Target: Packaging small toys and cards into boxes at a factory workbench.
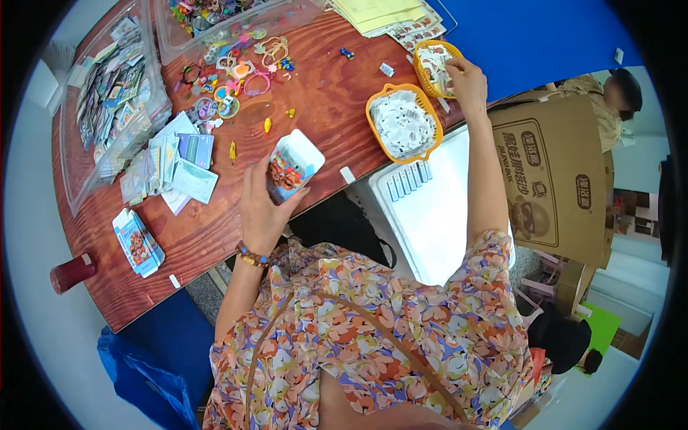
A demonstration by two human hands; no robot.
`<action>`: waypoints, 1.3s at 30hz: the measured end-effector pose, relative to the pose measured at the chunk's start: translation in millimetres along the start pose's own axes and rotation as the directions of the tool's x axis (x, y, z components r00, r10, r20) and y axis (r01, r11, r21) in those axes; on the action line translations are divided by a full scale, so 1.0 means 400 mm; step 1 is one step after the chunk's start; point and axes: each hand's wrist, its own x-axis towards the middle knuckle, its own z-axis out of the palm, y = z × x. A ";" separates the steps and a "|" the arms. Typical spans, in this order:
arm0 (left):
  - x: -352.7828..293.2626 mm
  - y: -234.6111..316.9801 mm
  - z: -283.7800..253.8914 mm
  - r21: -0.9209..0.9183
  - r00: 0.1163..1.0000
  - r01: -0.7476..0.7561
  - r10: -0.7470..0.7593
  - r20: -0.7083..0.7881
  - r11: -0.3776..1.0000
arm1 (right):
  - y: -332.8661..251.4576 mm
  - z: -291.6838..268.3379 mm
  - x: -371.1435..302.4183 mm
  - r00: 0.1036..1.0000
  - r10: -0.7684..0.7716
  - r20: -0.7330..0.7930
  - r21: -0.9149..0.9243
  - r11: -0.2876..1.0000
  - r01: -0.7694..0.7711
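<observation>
My left hand [261,208] holds a small printed carton [292,166] upright over the wooden table [330,100], its white open end turned up. My right hand [467,84] reaches far out into a small orange basket [435,68] of paper packets at the table's edge; whether its fingers grip a packet is hidden. A second, larger orange basket [403,123] full of white packets sits between the two hands.
Colourful rings and small trinkets [236,79] lie scattered at the table's back, with clear tubs [107,93] of packets at the left. Flat packets [175,161], a lying carton [137,244] and a red cup [72,272] sit nearer. A white crate [430,208] and cardboard box [555,179] stand right.
</observation>
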 end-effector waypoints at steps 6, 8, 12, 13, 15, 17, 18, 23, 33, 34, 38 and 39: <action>-0.015 -0.010 -0.007 0.081 0.999 0.015 -0.011 -0.048 0.997 | -0.009 0.041 0.047 0.997 0.020 0.078 -0.525 0.851 0.024; -0.019 -0.013 -0.004 0.090 0.999 0.013 -0.009 -0.040 0.996 | 0.038 0.068 0.063 0.995 -0.018 0.102 -0.541 0.838 0.070; -0.027 -0.030 -0.011 0.096 0.999 0.005 0.000 -0.047 0.995 | 0.082 0.066 0.083 0.988 0.082 0.129 -0.308 0.951 -0.038; -0.027 -0.032 -0.013 0.107 0.999 0.008 -0.002 -0.052 0.994 | 0.088 0.061 0.084 0.988 0.078 0.131 -0.307 0.951 -0.034; -0.027 -0.030 -0.016 0.113 0.998 0.014 -0.007 -0.061 0.994 | 0.079 0.036 0.076 0.968 0.208 0.141 -0.131 0.973 -0.190; -0.024 -0.024 -0.019 0.094 0.999 0.026 -0.022 -0.043 0.995 | 0.100 0.030 0.081 0.961 0.231 0.153 -0.051 0.973 -0.225; -0.023 -0.020 -0.019 0.089 0.999 0.025 -0.021 -0.044 0.996 | 0.108 0.028 0.082 0.952 0.256 0.166 0.031 0.964 -0.265; -0.026 -0.007 -0.023 0.109 0.999 -0.004 0.009 -0.048 0.994 | 0.081 0.011 0.059 0.973 0.231 0.012 0.074 0.970 -0.231; -0.012 -0.013 0.006 0.086 0.998 0.012 -0.006 -0.065 0.996 | -0.297 0.126 -0.209 0.958 -0.234 0.163 0.655 0.753 0.072; -0.013 -0.015 0.001 0.052 0.998 0.041 -0.038 -0.057 0.998 | -0.305 0.136 -0.214 0.938 -0.281 0.202 0.695 0.716 0.065; -0.031 -0.040 -0.022 0.060 0.994 0.001 0.005 -0.109 0.998 | -0.253 0.112 -0.142 0.971 -0.113 0.208 0.702 0.709 -0.068; -0.034 -0.041 -0.028 0.047 0.994 -0.006 0.011 -0.111 0.999 | -0.205 0.097 -0.109 0.983 -0.054 0.174 0.725 0.683 -0.091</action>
